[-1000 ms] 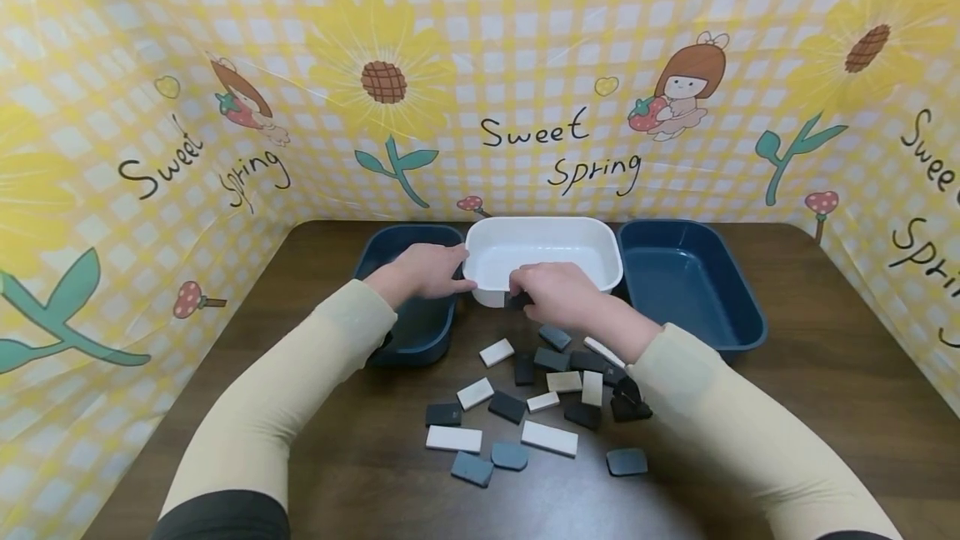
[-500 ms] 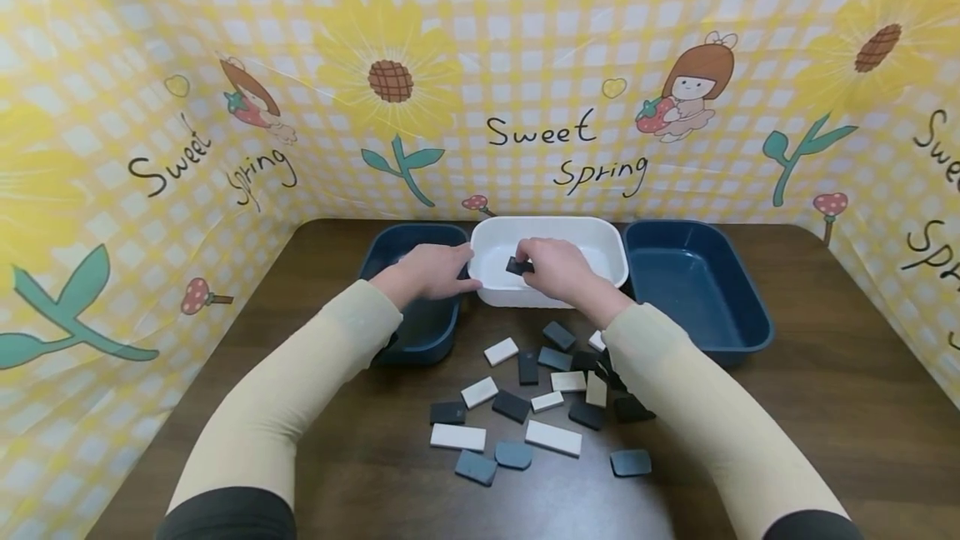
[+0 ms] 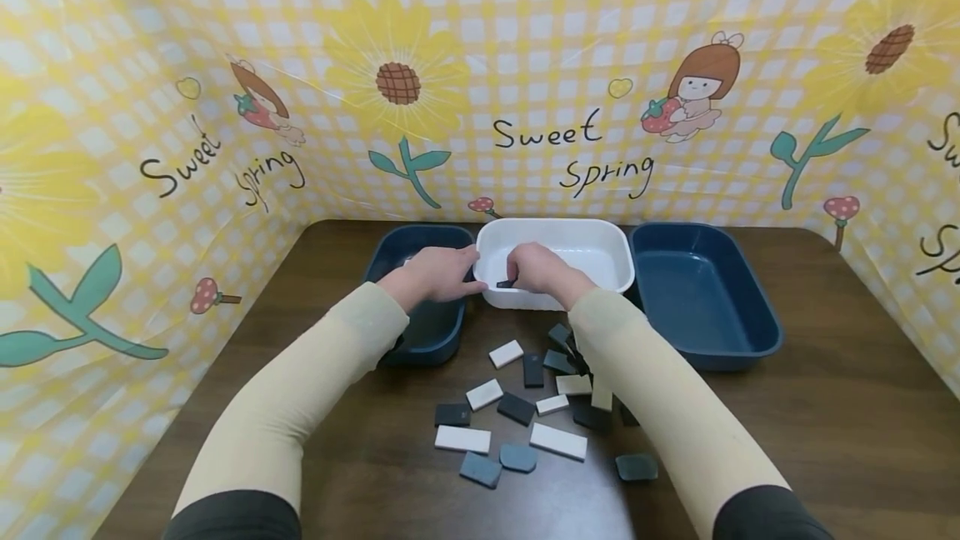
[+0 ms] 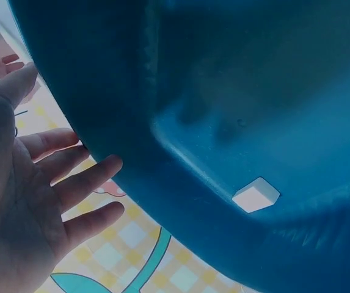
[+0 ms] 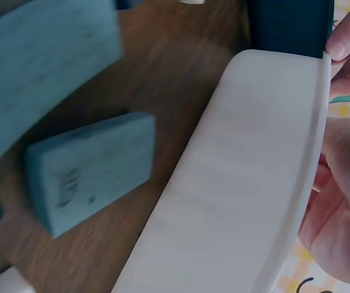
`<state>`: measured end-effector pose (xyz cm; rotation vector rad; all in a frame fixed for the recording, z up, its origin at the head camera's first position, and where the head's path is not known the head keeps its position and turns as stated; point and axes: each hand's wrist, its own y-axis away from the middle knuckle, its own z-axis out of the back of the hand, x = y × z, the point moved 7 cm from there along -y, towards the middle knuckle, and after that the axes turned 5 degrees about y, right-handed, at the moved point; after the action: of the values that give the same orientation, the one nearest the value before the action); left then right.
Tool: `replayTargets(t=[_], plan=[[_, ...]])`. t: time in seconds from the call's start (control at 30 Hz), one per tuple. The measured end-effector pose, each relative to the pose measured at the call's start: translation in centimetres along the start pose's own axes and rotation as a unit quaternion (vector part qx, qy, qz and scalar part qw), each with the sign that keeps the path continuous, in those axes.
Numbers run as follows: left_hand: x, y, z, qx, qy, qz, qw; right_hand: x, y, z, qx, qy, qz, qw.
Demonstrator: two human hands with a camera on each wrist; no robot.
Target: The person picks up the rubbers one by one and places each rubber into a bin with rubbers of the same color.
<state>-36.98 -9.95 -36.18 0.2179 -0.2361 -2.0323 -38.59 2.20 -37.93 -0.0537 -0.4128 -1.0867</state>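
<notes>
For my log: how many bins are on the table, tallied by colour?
Blue bins: 2, one on the left and one on the right
White bin: 1, between them, with the right hand in it
Total: 3

Seen from the loose blocks (image 3: pixel 516 407) on the desk (image 3: pixel 360 457), the left bin (image 3: pixel 435 352) stands at 10 o'clock, the middle bin (image 3: pixel 517 298) at 12 and the right bin (image 3: pixel 697 298) at 2, all side by side. The cloth (image 3: pixel 555 40) hangs behind them and along 9 and 3 o'clock. A lone block (image 3: pixel 636 467) lies at 4 o'clock of the scatter, the two nearest blocks (image 3: pixel 480 470) at 7. A small block (image 4: pixel 256 195) rests inside the left bin, near its wall. Of the hands, the left hand (image 3: pixel 438 273) is over the left bin, at the middle bin's 9 o'clock rim; the right hand (image 3: pixel 543 269) is in the middle bin, a held block (image 3: pixel 506 283) at its 8 o'clock.
</notes>
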Motion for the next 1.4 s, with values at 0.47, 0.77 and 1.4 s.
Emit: replayTargets(t=[0.47,0.77,1.4], plan=[[-0.1,0.1,-0.2,0.002,0.008,-0.007,0.9999,-0.7,-1.5,-1.5,0.042,-0.036,-0.028,0.998],[-0.1,-0.1,-0.2,0.001,0.005,-0.002,1.0,-1.4,-1.5,-1.7,0.041,-0.075,-0.041,0.9955],[0.0,0.0,0.0,0.012,0.006,0.012,0.9998,-2.9,3.2,3.9,-0.058,0.071,0.011,0.9957]])
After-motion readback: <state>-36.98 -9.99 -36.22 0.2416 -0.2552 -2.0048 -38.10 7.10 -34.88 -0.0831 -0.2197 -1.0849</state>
